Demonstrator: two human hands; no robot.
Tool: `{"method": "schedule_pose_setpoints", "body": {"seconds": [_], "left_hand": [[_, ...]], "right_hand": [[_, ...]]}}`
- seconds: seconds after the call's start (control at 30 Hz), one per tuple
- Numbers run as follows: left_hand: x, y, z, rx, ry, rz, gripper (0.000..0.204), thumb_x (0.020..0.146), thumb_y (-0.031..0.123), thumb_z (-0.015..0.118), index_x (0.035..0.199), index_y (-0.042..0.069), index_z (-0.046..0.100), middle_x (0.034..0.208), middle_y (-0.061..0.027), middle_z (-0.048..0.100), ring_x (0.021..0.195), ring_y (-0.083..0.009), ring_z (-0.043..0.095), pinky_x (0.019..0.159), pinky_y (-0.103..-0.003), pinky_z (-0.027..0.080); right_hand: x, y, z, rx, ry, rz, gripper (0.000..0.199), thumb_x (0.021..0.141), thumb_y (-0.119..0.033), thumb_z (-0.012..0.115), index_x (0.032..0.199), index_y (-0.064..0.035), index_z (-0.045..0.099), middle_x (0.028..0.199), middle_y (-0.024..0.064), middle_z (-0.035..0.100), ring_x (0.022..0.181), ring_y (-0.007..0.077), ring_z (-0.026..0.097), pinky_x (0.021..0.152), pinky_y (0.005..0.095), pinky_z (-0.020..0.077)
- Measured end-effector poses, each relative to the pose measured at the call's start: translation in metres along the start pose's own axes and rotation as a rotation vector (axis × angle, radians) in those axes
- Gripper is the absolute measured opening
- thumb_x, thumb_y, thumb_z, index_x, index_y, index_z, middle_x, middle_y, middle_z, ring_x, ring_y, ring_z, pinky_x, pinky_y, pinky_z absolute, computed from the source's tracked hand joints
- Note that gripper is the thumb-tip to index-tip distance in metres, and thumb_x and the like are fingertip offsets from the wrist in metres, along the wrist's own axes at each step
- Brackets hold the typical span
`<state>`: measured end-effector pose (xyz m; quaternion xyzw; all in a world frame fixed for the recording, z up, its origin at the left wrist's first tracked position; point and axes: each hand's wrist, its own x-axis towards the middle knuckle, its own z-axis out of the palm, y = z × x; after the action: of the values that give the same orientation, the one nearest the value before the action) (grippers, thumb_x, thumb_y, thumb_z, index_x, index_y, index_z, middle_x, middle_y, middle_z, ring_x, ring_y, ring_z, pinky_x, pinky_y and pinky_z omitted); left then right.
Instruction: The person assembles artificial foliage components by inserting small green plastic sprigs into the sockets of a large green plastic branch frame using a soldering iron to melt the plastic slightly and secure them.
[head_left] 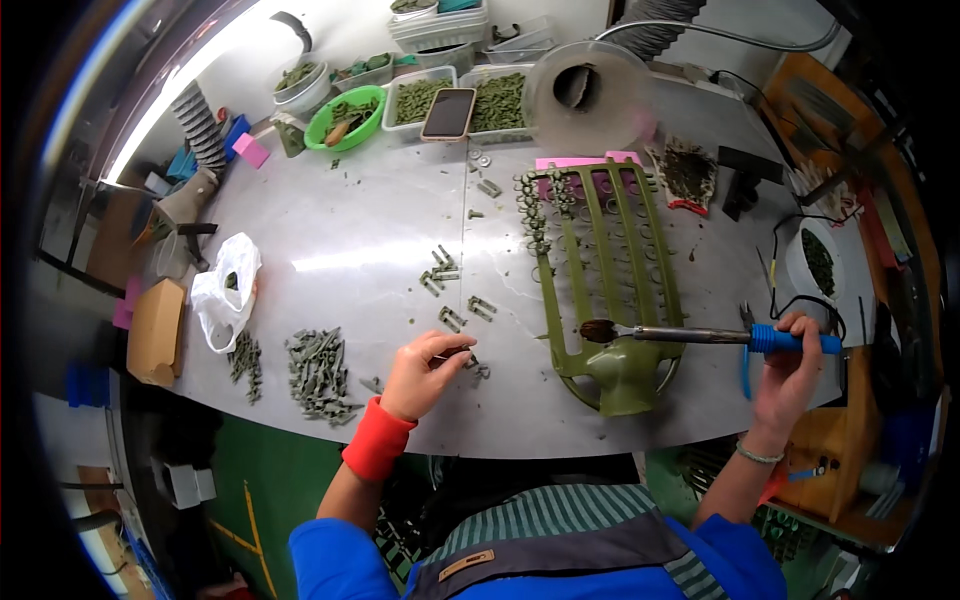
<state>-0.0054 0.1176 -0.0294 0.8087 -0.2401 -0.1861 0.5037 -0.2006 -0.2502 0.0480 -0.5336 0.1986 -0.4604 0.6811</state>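
Note:
My right hand is wrapped round the blue handle of a soldering iron, whose long metal shaft points left. Its dark brown tip lies over the lower end of a large olive-green slatted frame. Small ring-ended green parts line the frame's upper left bars. My left hand, with a red wristband, is closed in a pinch over the table. A small grey-green part shows just under its fingertips; what the fingers grip is partly hidden. Several loose green U-shaped parts lie beyond that hand.
Piles of small green parts lie at the near left, beside a white plastic bag and a cardboard box. Along the back stand a green basin, filled tubs and a phone. A stained glove lies behind the frame.

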Motion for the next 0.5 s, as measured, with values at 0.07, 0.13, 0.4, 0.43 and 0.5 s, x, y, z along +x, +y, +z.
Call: {"method": "schedule_pose_setpoints", "body": {"seconds": [0.07, 0.13, 0.4, 0.43, 0.5], "left_hand": [[-0.002, 0.0, -0.004, -0.124, 0.013, -0.101, 0.02, 0.085, 0.0, 0.066, 0.104, 0.001, 0.066, 0.092, -0.0041, 0.064, 0.082, -0.0078, 0.061, 0.073, -0.022, 0.05], [0.0, 0.001, -0.01, -0.175, 0.091, -0.055, 0.022, 0.084, -0.001, 0.067, 0.106, 0.0, 0.064, 0.093, -0.0042, 0.064, 0.083, -0.0081, 0.061, 0.074, -0.022, 0.05], [0.023, 0.038, -0.012, -0.201, 0.147, 0.125, 0.021, 0.084, -0.002, 0.067, 0.105, -0.003, 0.064, 0.093, -0.0063, 0.067, 0.083, -0.0117, 0.065, 0.075, -0.024, 0.055], [0.026, 0.038, -0.011, -0.2, 0.141, 0.127, 0.021, 0.084, -0.002, 0.067, 0.105, -0.003, 0.064, 0.093, -0.0063, 0.067, 0.083, -0.0117, 0.065, 0.075, -0.024, 0.055], [0.031, 0.039, -0.011, -0.37, 0.061, 0.056, 0.02, 0.087, 0.0, 0.064, 0.106, -0.004, 0.064, 0.094, -0.0075, 0.068, 0.083, -0.0128, 0.066, 0.074, -0.025, 0.055]], "right_hand": [[0.001, -0.001, 0.0, 0.016, -0.02, 0.013, 0.02, 0.091, -0.021, 0.058, 0.079, -0.0064, 0.053, 0.086, 0.0053, 0.055, 0.084, 0.0131, 0.05, 0.075, 0.0265, 0.0385], [0.003, 0.0, 0.0, 0.017, -0.019, 0.024, 0.02, 0.091, -0.022, 0.057, 0.079, -0.0064, 0.053, 0.086, 0.0053, 0.055, 0.084, 0.0131, 0.05, 0.075, 0.0265, 0.0386], [0.005, 0.003, 0.0, 0.013, -0.042, 0.021, 0.02, 0.093, -0.023, 0.056, 0.08, -0.0075, 0.054, 0.087, 0.004, 0.055, 0.081, 0.0107, 0.049, 0.067, 0.0231, 0.0374], [0.005, 0.004, 0.001, 0.012, -0.048, 0.02, 0.02, 0.093, -0.023, 0.056, 0.08, -0.0077, 0.054, 0.087, 0.0036, 0.055, 0.08, 0.0099, 0.049, 0.063, 0.022, 0.0368], [0.005, 0.004, 0.0, 0.006, -0.046, 0.02, 0.02, 0.093, -0.024, 0.056, 0.08, -0.008, 0.054, 0.087, 0.0032, 0.054, 0.079, 0.0093, 0.048, 0.059, 0.0213, 0.0353]]}}
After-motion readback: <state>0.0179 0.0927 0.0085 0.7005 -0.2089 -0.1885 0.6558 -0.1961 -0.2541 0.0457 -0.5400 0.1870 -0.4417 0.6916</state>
